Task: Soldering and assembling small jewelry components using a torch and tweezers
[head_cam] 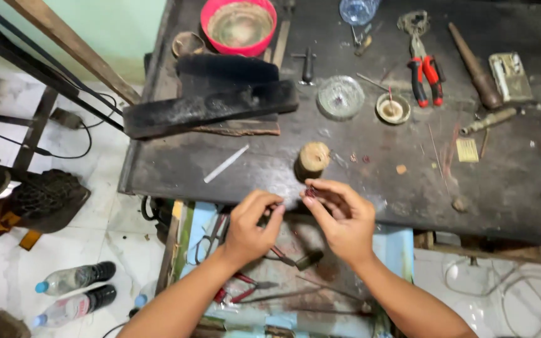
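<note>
My left hand (pixel 252 226) and my right hand (pixel 342 218) meet at the near edge of a dark workbench (pixel 370 169). The right fingertips pinch a tiny dark reddish piece (pixel 310 192). My left hand's fingers are curled close beside it, thumb and forefinger together; what they grip is too small to tell. A short wooden peg block (pixel 312 159) stands on the bench just beyond the hands.
On the bench lie a charred black block (pixel 211 103), a pink bowl (pixel 238 25), a glass dish (pixel 340 97), red-handled pliers (pixel 425 74), a tapered mandrel (pixel 474 66) and a white strip (pixel 226 164). An open drawer (pixel 295 275) below holds tools. Plastic bottles (pixel 75 291) lie on the floor.
</note>
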